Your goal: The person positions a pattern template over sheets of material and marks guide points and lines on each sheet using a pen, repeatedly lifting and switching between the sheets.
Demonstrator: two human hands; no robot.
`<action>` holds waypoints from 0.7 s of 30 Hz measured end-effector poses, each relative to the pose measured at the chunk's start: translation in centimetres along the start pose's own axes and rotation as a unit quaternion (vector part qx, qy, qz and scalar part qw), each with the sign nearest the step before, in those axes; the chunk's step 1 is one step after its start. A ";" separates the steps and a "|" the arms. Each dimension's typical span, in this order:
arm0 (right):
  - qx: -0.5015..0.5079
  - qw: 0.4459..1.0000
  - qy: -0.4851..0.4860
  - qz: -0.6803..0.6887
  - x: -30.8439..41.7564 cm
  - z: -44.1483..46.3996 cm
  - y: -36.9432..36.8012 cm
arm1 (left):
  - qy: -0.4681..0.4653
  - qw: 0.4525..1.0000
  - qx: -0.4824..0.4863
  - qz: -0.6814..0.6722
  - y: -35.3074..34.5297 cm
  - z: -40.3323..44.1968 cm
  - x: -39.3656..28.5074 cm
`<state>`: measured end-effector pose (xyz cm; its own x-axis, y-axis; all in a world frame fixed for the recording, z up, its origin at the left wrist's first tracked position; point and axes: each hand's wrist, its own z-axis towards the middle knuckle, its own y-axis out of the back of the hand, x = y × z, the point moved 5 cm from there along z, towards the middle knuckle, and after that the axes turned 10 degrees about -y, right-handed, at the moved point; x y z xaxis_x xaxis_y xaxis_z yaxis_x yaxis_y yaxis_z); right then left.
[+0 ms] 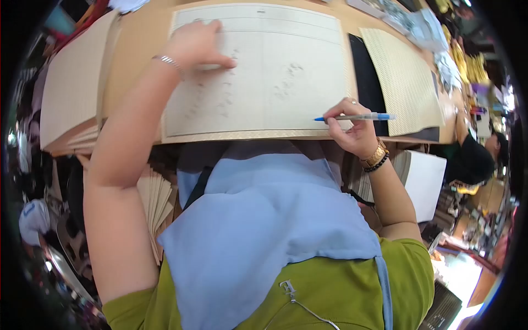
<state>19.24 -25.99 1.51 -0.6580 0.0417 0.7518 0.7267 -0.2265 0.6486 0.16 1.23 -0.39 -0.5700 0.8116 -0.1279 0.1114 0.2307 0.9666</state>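
A large pale sheet [250, 110] with ruled lines and several handwritten marks lies flat on the wooden table. My left hand [201, 47] rests on the sheet's upper left, fingers apart, holding nothing. Near the lower right corner of the sheet, my right hand [352, 127] grips a blue-and-clear pen [371, 116] between thumb and fingers. The pen's blue tip points left, close over the paper; whether it touches cannot be made out.
Stacked pale sheets [77, 82] stand at the left. A black sheet [367, 77] and a cream textured sheet [404, 82] lie to the right. Plastic-wrapped items [421, 27] are at the back right. A person in black [476, 159] is at the far right.
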 end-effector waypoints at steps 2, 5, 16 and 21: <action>-0.011 0.997 -0.014 -0.070 -1.1 -2.1 1.7 | -0.006 1.000 -0.020 0.009 -0.1 0.0 0.0; -0.037 0.997 -0.041 -0.061 -1.7 -4.1 1.6 | -0.004 1.000 -0.029 0.008 -0.1 -0.1 0.1; -0.052 0.993 -0.108 -0.022 -4.0 -5.0 3.1 | 0.008 1.000 -0.027 -0.002 -0.1 -0.2 0.1; -0.048 0.994 0.008 -0.097 -1.5 -4.0 1.8 | 0.011 1.000 -0.008 0.003 0.1 -0.1 0.1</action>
<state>20.71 -30.32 1.08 -0.7880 0.0790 0.6106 0.5634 -0.3075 0.7668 0.07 1.24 -0.32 -0.5878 0.8005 -0.1172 0.1025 0.2174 0.9707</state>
